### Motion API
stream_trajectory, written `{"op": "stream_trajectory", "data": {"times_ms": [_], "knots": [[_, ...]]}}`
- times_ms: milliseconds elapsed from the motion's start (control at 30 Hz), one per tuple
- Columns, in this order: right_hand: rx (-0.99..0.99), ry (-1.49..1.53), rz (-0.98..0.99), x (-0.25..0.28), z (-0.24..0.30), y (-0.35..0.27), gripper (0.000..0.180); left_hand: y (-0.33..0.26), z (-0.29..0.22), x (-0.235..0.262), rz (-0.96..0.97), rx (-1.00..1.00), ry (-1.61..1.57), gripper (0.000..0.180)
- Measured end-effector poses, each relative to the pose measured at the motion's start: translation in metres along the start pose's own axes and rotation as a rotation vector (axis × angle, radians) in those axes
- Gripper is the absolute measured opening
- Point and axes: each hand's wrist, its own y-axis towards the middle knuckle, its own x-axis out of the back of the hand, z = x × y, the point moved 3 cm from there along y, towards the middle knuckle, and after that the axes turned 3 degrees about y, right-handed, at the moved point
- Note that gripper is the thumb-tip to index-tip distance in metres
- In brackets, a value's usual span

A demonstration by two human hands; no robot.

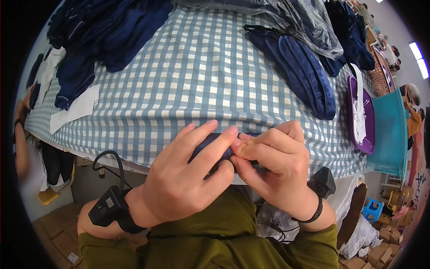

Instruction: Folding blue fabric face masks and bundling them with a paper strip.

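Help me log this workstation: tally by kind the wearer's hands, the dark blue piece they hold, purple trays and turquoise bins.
Wearer's left hand and right hand: 2
Dark blue piece: 1
Purple tray: 1
Turquoise bin: 1
Total: 5

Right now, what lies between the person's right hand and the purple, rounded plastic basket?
In the head view, only blue-and-white checked cloth lies between the right hand and the purple basket.

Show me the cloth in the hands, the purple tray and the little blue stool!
cloth (204, 146), head view: its dark left part.
purple tray (367, 147), head view: its lower rim.
blue stool (374, 205), head view: its upper part.
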Motion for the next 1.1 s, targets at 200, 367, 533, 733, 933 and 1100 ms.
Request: {"op": "stream_trajectory", "data": {"times_ms": [200, 367, 533, 733, 933, 1100], "knots": [[0.02, 0.028, -0.024, -0.001, -0.002, -0.001, 0.022, 0.003, 0.008, -0.003, -0.035, -0.025, -0.153, 0.021], [0.033, 0.177, 0.086, 0.006, -0.003, 0.0, 0.035, 0.002, 0.012, 0.0, -0.041, -0.001, -0.278, 0.024], [0.029, 0.261, 0.22, 0.01, 0.003, -0.002, 0.054, 0.001, 0.011, 0.006, -0.04, 0.054, -0.336, 0.025], [0.024, 0.351, 0.172, 0.015, 0.025, 0.009, 0.058, 0.009, 0.012, 0.035, -0.073, 0.099, -0.468, 0.024], [-0.084, 0.364, 0.148, 0.021, 0.038, 0.018, 0.04, 0.007, 0.015, 0.053, 0.066, 0.286, -0.715, 0.019], [-0.131, 0.534, 0.094, 0.007, 0.035, 0.018, 0.039, -0.011, 0.015, 0.048, -0.213, 0.421, -0.724, 0.035]]}}
